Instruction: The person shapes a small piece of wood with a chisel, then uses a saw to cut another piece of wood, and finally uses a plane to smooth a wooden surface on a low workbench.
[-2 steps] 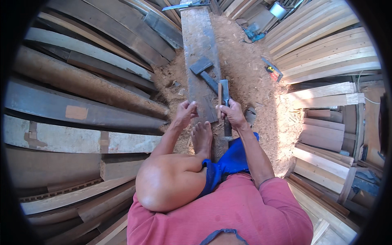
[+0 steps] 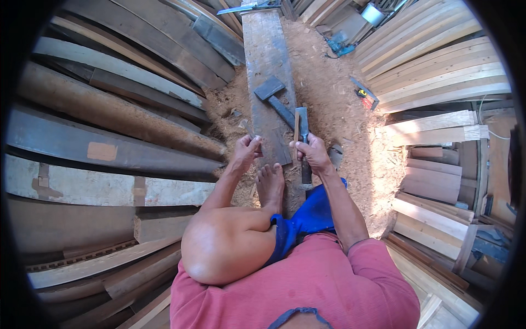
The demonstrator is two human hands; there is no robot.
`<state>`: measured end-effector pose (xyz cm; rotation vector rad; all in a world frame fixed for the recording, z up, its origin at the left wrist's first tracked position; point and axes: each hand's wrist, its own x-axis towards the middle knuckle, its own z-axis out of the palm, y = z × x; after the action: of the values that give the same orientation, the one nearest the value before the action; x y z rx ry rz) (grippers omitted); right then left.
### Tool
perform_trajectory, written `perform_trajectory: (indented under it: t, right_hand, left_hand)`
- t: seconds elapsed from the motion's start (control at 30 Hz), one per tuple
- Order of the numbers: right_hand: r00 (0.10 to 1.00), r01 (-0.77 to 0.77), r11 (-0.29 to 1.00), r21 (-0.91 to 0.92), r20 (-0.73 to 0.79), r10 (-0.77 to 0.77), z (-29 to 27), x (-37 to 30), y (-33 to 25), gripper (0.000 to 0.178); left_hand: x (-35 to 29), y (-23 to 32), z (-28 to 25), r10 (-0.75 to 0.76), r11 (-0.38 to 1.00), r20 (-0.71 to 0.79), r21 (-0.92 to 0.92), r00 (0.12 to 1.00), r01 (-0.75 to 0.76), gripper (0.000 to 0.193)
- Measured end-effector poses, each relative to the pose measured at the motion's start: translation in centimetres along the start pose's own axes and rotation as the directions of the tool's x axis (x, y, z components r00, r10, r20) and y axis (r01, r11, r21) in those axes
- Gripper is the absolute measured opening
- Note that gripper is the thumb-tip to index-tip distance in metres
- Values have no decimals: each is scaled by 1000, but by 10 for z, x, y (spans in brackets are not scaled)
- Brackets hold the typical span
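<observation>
My right hand point(image 2: 312, 152) is closed around a thin wooden strip point(image 2: 296, 126), which points away from me. A broad-bladed chisel point(image 2: 302, 120) runs alongside the strip, its dark handle showing below the hand; whether the fingers also grip it, I cannot tell. My left hand point(image 2: 246, 149) is in a pinch over the plank's left side, and anything between its fingertips is too small to make out. Beyond the hands, a mallet point(image 2: 269, 88) with a dark block head lies on the long worn plank point(image 2: 268, 49). A small flat piece of wood point(image 2: 279, 147) sits between my hands.
Stacked boards point(image 2: 109, 151) line the left side, and pale timber point(image 2: 427, 66) fills the right. Sawdust and shavings point(image 2: 320, 82) cover the floor around the plank. A carpenter's square point(image 2: 366, 90) and a blue power tool point(image 2: 341, 48) lie to the right. My bare foot point(image 2: 270, 183) rests on the plank.
The wooden strip has tilted very slightly in my right hand, its far end shifting toward the chisel blade. Otherwise both hands are almost where they were.
</observation>
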<state>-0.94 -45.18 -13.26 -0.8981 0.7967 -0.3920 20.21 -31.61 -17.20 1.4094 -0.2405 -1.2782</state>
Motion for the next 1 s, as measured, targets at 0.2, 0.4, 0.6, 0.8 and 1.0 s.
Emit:
perform_trajectory:
  t: [0.2,0.4,0.6,0.8,1.0]
  right_hand:
    - [1000,-27,997,-72,-16,26,-11,-2,3,22]
    - [996,-84,986,-141,-28,81,-14,-1,20,23]
    - [984,-101,934,-343,102,145,-17,-13,6,21]
    - [969,-60,978,-202,224,106,9,-12,-19,29]
    - [993,-51,997,-66,99,57,25,-2,-29,39]
  left_hand:
    - [7,-15,40,-37,891,63,454,997,4,32]
    - [11,-28,45,-66,848,-59,523,996,87,48]
    - [-41,49,66,516,-128,671,675,532,-726,47]
    - [-25,38,26,343,135,665,664,663,-735,25]
    - [-56,66,-3,70,984,216,146,974,-103,29]
